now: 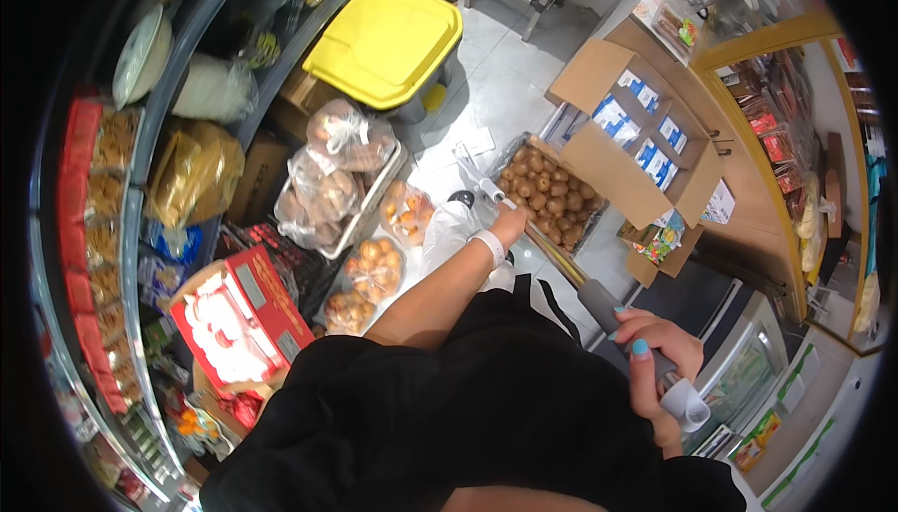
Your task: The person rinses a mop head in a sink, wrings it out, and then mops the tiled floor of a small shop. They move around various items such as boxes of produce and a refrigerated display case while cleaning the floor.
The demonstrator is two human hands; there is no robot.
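A long mop handle (555,254), grey and metallic, runs from the upper middle down to the lower right; it looks like a mop, with a flat white head (459,154) that blends into the pale floor. My left hand (510,223), with a white band at its wrist, is closed around the shaft near its lower part. Around the grey foam grip near the top end, my right hand (659,354) is wrapped, its nails painted turquoise. A white plastic end piece (686,405) sticks out beyond it. Just right of my left hand is a lined crate of kiwifruit (547,193).
A bin with a yellow lid (386,38), a white tray (358,221) of bagged produce and bagged fruit (374,268) stand left of the handle. A red carton (242,319) sits by the shelves (189,35). On the right are an open cardboard box (617,175) and a wooden cabinet (761,231).
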